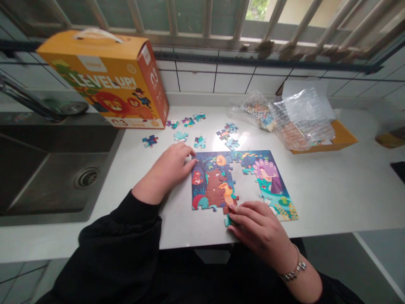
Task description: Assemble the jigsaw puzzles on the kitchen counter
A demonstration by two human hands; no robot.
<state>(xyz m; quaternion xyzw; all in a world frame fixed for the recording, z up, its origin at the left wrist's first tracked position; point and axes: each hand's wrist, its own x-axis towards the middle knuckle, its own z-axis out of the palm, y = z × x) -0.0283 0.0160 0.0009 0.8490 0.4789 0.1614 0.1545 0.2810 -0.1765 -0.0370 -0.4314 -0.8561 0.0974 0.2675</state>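
A partly joined jigsaw puzzle (215, 185) lies on the counter, with a brown bear on its left part and a purple peacock on its right. There is a gap in its middle and along its lower edge. My left hand (174, 166) rests at the puzzle's upper left edge, fingers loosely bent, thumb apart and touching the border. At the lower edge, my right hand (261, 230) has its fingertips on a teal puzzle piece (227, 220) below the bear; the fingers cover most of this piece. Loose puzzle pieces (181, 136) lie scattered beyond the puzzle.
An orange puzzle box (107, 80) stands at the back left beside a sink (95, 202). On the right, an open orange box part (343, 135) holds clear plastic packaging (297, 122). A barred window (205, 21) is behind the white counter (332, 190).
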